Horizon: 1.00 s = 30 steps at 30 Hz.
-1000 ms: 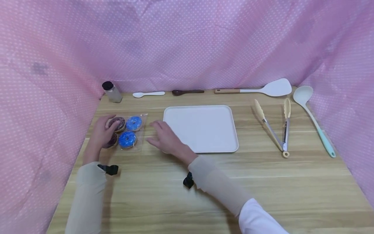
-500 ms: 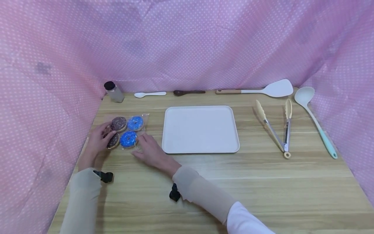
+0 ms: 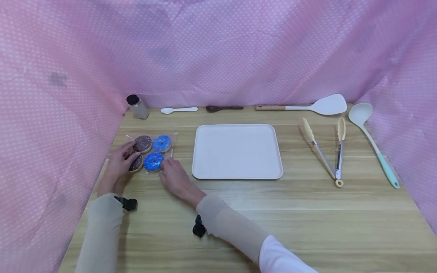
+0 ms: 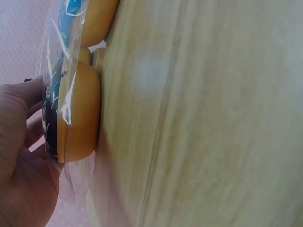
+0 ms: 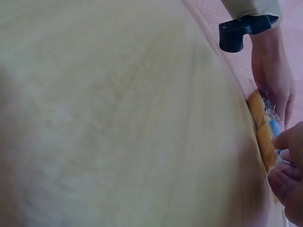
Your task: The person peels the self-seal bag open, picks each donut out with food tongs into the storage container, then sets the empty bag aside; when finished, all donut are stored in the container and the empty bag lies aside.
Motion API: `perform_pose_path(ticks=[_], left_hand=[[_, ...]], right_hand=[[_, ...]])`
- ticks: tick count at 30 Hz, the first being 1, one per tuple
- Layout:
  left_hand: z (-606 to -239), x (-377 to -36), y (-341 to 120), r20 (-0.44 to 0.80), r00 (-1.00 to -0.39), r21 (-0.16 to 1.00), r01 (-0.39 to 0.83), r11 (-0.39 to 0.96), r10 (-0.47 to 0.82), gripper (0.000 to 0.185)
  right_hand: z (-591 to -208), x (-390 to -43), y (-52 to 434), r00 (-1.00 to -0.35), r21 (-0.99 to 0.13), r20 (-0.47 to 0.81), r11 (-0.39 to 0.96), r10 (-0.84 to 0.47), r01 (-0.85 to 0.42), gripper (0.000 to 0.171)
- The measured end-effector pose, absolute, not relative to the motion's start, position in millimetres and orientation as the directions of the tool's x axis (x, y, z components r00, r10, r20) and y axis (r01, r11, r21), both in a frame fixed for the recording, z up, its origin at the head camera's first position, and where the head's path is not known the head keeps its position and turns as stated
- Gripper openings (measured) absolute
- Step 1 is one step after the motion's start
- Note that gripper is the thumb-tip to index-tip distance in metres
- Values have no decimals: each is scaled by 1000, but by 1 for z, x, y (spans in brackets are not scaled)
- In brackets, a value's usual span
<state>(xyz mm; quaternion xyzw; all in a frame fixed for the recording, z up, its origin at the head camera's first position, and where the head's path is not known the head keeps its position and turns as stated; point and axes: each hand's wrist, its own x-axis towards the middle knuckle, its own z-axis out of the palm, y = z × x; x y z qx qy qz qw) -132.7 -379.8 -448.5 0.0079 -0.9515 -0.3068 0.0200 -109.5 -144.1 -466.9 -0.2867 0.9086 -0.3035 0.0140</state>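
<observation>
Doughnut pack (image 3: 150, 152) flat, square; both hands grip corners.

— Do we see any lettering or numbers anywhere?
— None we can read. The clear donut pack (image 3: 150, 153) at the near left shows no print, and the small bottle (image 3: 137, 106) at the far left carries no legible label.

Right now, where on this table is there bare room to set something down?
The white tray is bare, and so is the wide wooden strip in front of it, toward the near table edge. A smaller bare patch lies between the tray and the tongs. The left side is crowded: both hands work at the doughnut packet.
</observation>
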Motion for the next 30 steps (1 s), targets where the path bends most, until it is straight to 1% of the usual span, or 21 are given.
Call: perform_pose_path(ticks=[6, 11, 16, 21, 24, 26, 27, 30], left_hand=[[-450, -134, -378, 23, -998, 588, -32, 808, -57, 54], [-450, -134, -377, 24, -997, 612, -44, 789, -74, 54], [-451, -134, -375, 33, -997, 617, -38, 786, -74, 53], [-451, -135, -376, 50, -996, 618, -27, 786, -74, 52], [-451, -135, -377, 59, -996, 616, -22, 788, -74, 51], [-450, -134, -378, 52, -996, 609, -29, 793, -76, 52], [-450, -133, -378, 51, -996, 605, -29, 796, -76, 52], [-448, -134, -378, 26, -997, 604, -45, 796, -76, 53]], right_hand=[[-466, -117, -142, -851, -594, 135, 646, -507, -480, 10], [-464, -119, -138, -862, -638, 132, 624, -489, -451, 8], [-463, -120, -134, -900, -715, 99, 599, -423, -360, 6], [-458, -121, -126, -933, -764, 111, 571, -343, -301, 7], [-455, -122, -122, -939, -773, 96, 570, -329, -279, 6], [-453, -122, -121, -936, -779, 59, 570, -346, -259, 3], [-453, -122, -121, -932, -782, 37, 570, -360, -252, 6], [-450, -123, -124, -917, -782, -14, 576, -400, -239, 24]])
